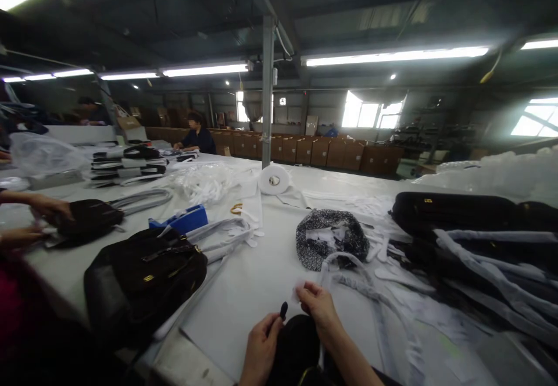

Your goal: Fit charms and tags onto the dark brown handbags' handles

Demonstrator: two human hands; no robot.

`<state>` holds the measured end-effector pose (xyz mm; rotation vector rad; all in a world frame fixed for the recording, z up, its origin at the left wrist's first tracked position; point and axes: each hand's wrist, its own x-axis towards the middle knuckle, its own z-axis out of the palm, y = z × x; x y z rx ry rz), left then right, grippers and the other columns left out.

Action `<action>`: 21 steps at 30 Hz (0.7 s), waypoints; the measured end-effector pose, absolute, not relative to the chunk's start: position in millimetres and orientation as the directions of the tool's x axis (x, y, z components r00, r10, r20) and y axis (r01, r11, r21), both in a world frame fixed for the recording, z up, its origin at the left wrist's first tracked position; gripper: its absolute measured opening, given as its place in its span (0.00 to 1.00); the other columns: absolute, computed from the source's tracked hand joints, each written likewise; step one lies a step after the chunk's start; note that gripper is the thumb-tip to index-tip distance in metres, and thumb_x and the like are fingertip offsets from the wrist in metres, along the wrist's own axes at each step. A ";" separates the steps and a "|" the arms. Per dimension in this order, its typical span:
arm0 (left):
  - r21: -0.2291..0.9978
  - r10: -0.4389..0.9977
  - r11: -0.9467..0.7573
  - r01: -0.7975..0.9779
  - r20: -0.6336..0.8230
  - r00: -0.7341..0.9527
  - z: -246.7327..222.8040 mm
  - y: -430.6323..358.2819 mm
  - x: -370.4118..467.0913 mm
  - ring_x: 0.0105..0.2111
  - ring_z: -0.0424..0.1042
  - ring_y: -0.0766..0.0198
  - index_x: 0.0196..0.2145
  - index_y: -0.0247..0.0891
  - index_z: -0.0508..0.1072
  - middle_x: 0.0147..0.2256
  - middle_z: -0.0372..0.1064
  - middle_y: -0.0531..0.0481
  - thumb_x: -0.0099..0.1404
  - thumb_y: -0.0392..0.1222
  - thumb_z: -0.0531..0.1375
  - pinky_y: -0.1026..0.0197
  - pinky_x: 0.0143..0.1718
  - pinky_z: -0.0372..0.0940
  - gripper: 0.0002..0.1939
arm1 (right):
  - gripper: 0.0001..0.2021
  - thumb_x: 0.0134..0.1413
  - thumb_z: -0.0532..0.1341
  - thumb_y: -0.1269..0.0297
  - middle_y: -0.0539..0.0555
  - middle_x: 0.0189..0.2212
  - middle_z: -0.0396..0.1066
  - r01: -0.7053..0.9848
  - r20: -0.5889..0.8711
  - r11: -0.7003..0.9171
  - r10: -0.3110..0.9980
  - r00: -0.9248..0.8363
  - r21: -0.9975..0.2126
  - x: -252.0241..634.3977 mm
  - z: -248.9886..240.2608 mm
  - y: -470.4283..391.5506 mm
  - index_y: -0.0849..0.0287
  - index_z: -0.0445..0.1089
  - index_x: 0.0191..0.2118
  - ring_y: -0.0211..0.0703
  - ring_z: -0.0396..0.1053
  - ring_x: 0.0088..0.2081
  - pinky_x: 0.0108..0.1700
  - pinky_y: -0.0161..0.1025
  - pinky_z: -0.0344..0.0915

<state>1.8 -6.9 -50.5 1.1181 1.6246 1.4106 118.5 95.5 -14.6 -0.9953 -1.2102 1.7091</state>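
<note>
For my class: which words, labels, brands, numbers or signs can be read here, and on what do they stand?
None can be read.
Small gold plate on the large black fabric bag, left: too blurred.
Small gold mark on the long black bag, right: too small.
Any print on the brown cardboard boxes: too small.

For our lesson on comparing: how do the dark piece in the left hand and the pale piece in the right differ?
The dark piece is near black; the pale piece is whitish and looks see-through. The dark piece is narrow with a rounded tip; the pale piece looks broader, its outline blurred. The left hand pinches the dark piece, the right hand the pale piece. Both are small.
</note>
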 end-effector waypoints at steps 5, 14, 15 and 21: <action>0.984 0.923 0.046 0.173 0.024 -0.385 -49.5 -5.0 2.0 0.31 0.69 0.59 0.37 0.35 0.76 0.28 0.73 0.51 0.62 0.52 0.53 0.64 0.33 0.61 0.19 | 0.24 0.33 0.68 0.48 0.50 0.22 0.72 -0.162 -0.156 -0.230 0.915 -0.373 -0.960 111.0 -18.9 93.1 0.61 0.72 0.34 0.35 0.64 0.21 0.24 0.32 0.58; 0.980 0.920 0.054 0.193 0.026 -0.392 -46.7 -4.6 2.4 0.30 0.68 0.60 0.36 0.35 0.77 0.27 0.73 0.52 0.62 0.50 0.53 0.65 0.33 0.61 0.18 | 0.20 0.43 0.65 0.48 0.50 0.24 0.72 -0.100 -0.075 -0.148 0.851 -0.520 -0.984 108.8 -21.8 91.3 0.61 0.72 0.36 0.35 0.63 0.23 0.27 0.32 0.57; 0.980 0.919 0.054 0.193 0.027 -0.394 -46.9 -4.5 2.3 0.30 0.68 0.60 0.36 0.35 0.77 0.27 0.73 0.52 0.62 0.50 0.53 0.65 0.33 0.61 0.18 | 0.19 0.44 0.64 0.49 0.50 0.23 0.71 -0.083 -0.061 -0.125 0.841 -0.538 -0.989 109.4 -21.7 91.2 0.61 0.73 0.34 0.35 0.63 0.23 0.27 0.32 0.56; 0.984 0.914 0.061 0.167 0.013 -0.406 -48.6 -3.7 1.9 0.33 0.70 0.58 0.37 0.35 0.77 0.29 0.75 0.50 0.62 0.50 0.54 0.63 0.35 0.62 0.18 | 0.13 0.52 0.58 0.58 0.48 0.22 0.69 0.057 0.017 0.066 0.795 -0.607 -0.996 112.4 -18.0 89.1 0.61 0.74 0.27 0.37 0.63 0.25 0.30 0.33 0.57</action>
